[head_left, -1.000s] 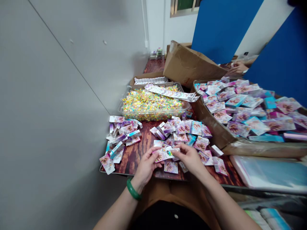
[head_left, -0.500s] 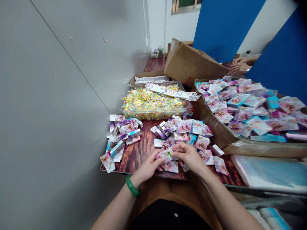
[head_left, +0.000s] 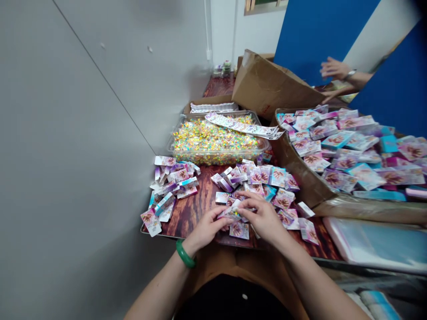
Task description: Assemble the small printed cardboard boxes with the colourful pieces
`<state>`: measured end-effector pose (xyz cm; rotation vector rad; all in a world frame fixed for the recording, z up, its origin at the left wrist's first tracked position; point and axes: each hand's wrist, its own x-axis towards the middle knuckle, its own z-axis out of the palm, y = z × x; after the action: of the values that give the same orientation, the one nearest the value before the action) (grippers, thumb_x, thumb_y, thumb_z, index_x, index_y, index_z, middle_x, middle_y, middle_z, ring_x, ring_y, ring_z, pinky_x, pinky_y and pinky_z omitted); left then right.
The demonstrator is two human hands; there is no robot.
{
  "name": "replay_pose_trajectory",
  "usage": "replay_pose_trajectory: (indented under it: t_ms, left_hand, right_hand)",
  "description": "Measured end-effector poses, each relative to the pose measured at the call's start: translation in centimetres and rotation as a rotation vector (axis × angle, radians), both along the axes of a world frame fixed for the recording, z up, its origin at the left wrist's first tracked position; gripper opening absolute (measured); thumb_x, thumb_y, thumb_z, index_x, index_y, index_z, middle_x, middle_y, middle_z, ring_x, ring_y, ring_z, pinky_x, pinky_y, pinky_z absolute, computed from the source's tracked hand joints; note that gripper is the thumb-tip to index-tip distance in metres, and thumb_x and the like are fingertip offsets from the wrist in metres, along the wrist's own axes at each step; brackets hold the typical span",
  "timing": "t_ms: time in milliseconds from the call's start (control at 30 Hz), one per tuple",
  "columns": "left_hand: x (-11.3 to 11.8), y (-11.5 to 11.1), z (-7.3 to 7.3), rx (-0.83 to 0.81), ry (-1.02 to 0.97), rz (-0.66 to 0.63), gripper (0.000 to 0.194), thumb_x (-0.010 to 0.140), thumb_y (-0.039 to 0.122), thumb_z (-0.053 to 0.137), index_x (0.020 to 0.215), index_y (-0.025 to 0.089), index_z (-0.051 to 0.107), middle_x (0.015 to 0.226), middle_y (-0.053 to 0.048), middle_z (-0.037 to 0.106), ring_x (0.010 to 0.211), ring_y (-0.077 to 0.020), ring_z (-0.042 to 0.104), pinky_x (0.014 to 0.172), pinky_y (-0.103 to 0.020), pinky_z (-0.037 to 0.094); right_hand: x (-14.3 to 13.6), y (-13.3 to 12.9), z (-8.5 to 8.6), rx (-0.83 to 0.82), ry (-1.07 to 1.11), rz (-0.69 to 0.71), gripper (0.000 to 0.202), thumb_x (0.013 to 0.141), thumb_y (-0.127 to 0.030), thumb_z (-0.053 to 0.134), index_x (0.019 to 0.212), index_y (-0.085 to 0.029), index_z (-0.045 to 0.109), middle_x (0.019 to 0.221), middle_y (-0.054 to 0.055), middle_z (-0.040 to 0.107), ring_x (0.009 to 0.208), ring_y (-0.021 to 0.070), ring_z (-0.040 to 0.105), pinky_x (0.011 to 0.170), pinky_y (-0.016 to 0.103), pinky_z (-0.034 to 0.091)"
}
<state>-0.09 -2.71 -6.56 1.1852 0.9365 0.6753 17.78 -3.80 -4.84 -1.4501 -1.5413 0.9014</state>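
Near the table's front edge, my left hand is closed on a small printed box, gripping its left side. My right hand pinches a small clear packet with yellow and green bits at the right end of that box. How far the packet sits inside is hidden by the fingers. Small printed boxes lie heaped just beyond and right of my hands. Another heap of boxes is at the table's left edge. A clear tub of colourful packets stands behind, with printed strips across it.
A large carton full of printed boxes stands at the right. Clear plastic bags lie in front of it. An open carton stands behind. Another person's hands show beyond it. A grey wall borders the left.
My hands stay at the small box; the packet in my right fingers now shows less of its coloured bits. The other person's hand has risen. The view has shifted slightly.
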Motion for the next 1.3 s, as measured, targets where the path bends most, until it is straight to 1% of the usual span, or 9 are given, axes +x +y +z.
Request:
replay_pose_trajectory:
  t_ms: [133,333,500,633,733,800,967,1133,1300]
  left_hand:
    - [0.5,-0.2,-0.1,0.058,-0.015,0.018,0.033,0.074,0.03,0.068,0.104,0.016,0.066,0.087,-0.003,0.062,0.069,-0.0125,0.054,0.063,-0.022,0.045]
    - [0.3,0.1,-0.3,0.187,0.077,0.002,0.032,0.077,0.028,0.064,0.107,0.018,0.067,0.099,-0.006,0.066,0.087,-0.0205,0.058,0.077,-0.028,0.047]
    - [0.3,0.2,0.4,0.291,0.122,0.006,0.03,0.078,0.028,0.064,0.105,0.018,0.069,0.098,-0.006,0.068,0.095,-0.0242,0.059,0.088,-0.034,0.044]
    - [0.3,-0.3,-0.2,0.098,-0.11,-0.003,0.039,0.074,0.032,0.068,0.111,0.018,0.066,0.11,-0.009,0.065,0.101,-0.0265,0.06,0.091,-0.038,0.045]
    - [0.1,-0.5,-1.3,-0.126,-0.336,-0.005,0.044,0.078,0.039,0.063,0.116,0.017,0.063,0.112,-0.012,0.065,0.093,-0.0267,0.064,0.086,-0.043,0.049]
    - [0.1,-0.4,-1.8,-0.195,-0.403,0.008,0.044,0.079,0.04,0.062,0.116,0.015,0.063,0.11,-0.013,0.066,0.092,-0.0269,0.065,0.086,-0.045,0.049]
    - [0.5,-0.1,-1.7,-0.197,-0.432,-0.002,0.04,0.078,0.035,0.065,0.113,0.015,0.066,0.118,-0.013,0.063,0.106,-0.0291,0.059,0.095,-0.045,0.044]
    - [0.6,0.2,-1.0,-0.182,-0.362,0.053,0.031,0.079,0.031,0.066,0.106,0.015,0.065,0.11,-0.011,0.066,0.099,-0.0254,0.063,0.091,-0.042,0.047]
    - [0.7,0.5,-0.6,-0.196,-0.389,0.062,0.031,0.075,0.03,0.071,0.101,0.017,0.059,0.102,-0.006,0.065,0.092,-0.0199,0.064,0.085,-0.039,0.051]
  right_hand:
    - [-0.2,0.2,0.3,0.044,-0.034,-0.004,0.011,0.071,-0.02,0.066,0.065,-0.026,0.073,0.111,0.005,0.068,0.112,0.0274,0.053,0.101,0.047,0.033]
    - [0.3,0.7,1.5,-0.097,0.045,0.178,0.012,0.072,-0.023,0.064,0.071,-0.025,0.076,0.112,0.007,0.068,0.108,0.0272,0.058,0.097,0.046,0.037]
    - [-0.2,1.1,1.8,-0.117,0.185,0.1,0.009,0.064,-0.024,0.069,0.072,-0.021,0.067,0.096,0.005,0.065,0.092,0.0221,0.06,0.079,0.034,0.045]
    - [-0.4,1.7,1.3,-0.282,0.331,0.1,0.034,0.058,-0.023,0.072,0.088,-0.021,0.056,0.082,-0.002,0.06,0.075,0.0161,0.056,0.066,0.027,0.044]
    - [-0.5,2.0,0.9,-0.367,0.389,0.115,0.037,0.059,-0.025,0.07,0.092,-0.02,0.055,0.081,-0.001,0.061,0.071,0.0147,0.055,0.062,0.026,0.042]
    - [-0.7,2.1,0.8,-0.397,0.438,0.109,0.037,0.058,-0.024,0.07,0.092,-0.019,0.056,0.081,-0.001,0.062,0.068,0.0137,0.054,0.06,0.025,0.04]
    - [-0.9,1.5,1.1,-0.475,0.569,0.109,0.042,0.055,-0.017,0.074,0.094,-0.019,0.059,0.078,-0.003,0.059,0.059,0.0092,0.051,0.052,0.021,0.037]
    - [0.0,0.9,0.9,-0.515,0.758,0.178,0.04,0.059,-0.023,0.077,0.097,-0.019,0.065,0.083,-0.001,0.063,0.06,0.0079,0.052,0.053,0.02,0.041]
    - [0.3,0.8,0.0,-0.494,0.774,0.121,0.024,0.059,-0.026,0.079,0.079,-0.019,0.068,0.073,-0.002,0.063,0.048,0.0056,0.047,0.046,0.02,0.039]
